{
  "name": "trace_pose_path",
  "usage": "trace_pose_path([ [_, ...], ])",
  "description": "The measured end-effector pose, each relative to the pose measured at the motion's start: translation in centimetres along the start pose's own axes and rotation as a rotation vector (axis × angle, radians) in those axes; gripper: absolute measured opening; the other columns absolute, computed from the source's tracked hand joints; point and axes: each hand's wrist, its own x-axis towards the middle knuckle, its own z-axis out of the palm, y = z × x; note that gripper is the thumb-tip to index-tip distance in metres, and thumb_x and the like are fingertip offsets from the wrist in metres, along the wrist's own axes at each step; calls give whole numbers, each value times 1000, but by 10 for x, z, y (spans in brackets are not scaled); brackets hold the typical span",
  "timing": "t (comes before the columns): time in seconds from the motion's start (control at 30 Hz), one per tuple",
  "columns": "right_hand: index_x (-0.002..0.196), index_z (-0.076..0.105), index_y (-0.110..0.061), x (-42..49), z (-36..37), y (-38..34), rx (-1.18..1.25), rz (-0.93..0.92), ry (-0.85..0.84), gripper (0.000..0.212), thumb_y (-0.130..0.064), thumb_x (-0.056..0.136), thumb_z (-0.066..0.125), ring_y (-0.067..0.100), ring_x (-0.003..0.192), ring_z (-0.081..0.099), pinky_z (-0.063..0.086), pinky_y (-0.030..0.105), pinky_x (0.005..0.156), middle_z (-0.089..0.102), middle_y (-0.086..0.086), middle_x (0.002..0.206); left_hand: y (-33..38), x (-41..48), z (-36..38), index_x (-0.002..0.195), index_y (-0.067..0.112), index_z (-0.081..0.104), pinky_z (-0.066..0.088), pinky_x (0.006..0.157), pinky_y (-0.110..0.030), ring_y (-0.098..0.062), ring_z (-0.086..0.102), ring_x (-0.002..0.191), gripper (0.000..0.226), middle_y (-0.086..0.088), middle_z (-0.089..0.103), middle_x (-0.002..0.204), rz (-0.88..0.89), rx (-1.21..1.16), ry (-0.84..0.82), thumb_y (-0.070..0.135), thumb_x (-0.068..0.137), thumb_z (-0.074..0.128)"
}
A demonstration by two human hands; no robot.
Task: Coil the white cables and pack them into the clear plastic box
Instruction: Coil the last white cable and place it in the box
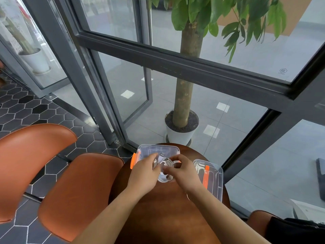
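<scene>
Both hands are seen over a round brown table (pixel 168 205), meeting at a coil of white cable (pixel 165 170). The left hand (pixel 145 170) is curled, its fingertips (pixel 156 166) pinched onto the left side of the coil; a strand is seen running up past the thumb. The right hand (pixel 182 169) is likewise bent, its fingertips (pixel 168 170) closed on the right side of the coil, thumb and forefinger drawn together. The fingers of both hands are nearly touching across the loops. The lower arc of the coil is visible just below the fingertips, above the table surface. Directly beyond the fingers, the clear plastic box (pixel 158 149) is noted, open, with an orange latch (pixel 133 160) at its left end; a cable plug is seen lying inside it. Whether the coil rests on the box rim cannot be told. To the right of the right hand, the clear lid (pixel 213 178) with an orange strip is lying on the table edge
</scene>
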Motion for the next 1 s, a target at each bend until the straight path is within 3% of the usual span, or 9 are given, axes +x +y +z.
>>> trace_pose_path([
  [0.2, 102, 69, -12, 4, -5, -1, 33, 48, 7, 14, -10, 88, 66, 27, 75, 75, 64, 45, 69, 76, 9, 82, -8, 4, 2, 127, 21, 64, 61, 57, -29, -16, 66, 78, 32, 8, 60, 93, -169, -321, 7, 15, 96, 61],
  [0.4, 102, 73, -12, 11, -12, 2, -129, -21, 1, 13, -11, 91, 65, 19, 68, 75, 64, 41, 68, 76, 4, 82, -14, 6, 4, 118, 22, 70, 62, 59, -30, -19, 69, 78, 25, 6, 68, 96, -146, -354, 21, 11, 96, 61],
  [0.6, 116, 68, -17, 12, -14, 7, -241, -48, 28, 24, -19, 92, 68, 14, 69, 74, 64, 35, 70, 74, -2, 86, -16, 6, 9, 119, 21, 70, 64, 64, -35, -18, 71, 79, 27, 2, 70, 100, -165, -385, 25, 11, 95, 65],
  [0.87, 113, 70, -18, 15, -19, 20, -294, -31, 3, 27, -24, 87, 72, 13, 72, 73, 63, 40, 75, 75, -5, 82, -20, 6, 22, 100, 30, 66, 64, 65, -36, -20, 72, 80, 23, 0, 71, 99, -198, -435, 24, 8, 94, 64],
  [1.0, 108, 71, -20, 22, -25, 25, -320, -26, -12, 23, -22, 85, 73, 13, 70, 73, 63, 41, 74, 74, -5, 79, -20, 9, 35, 115, 17, 70, 62, 60, -30, -17, 73, 77, 25, -5, 71, 100, -274, -460, 34, 9, 93, 63],
])
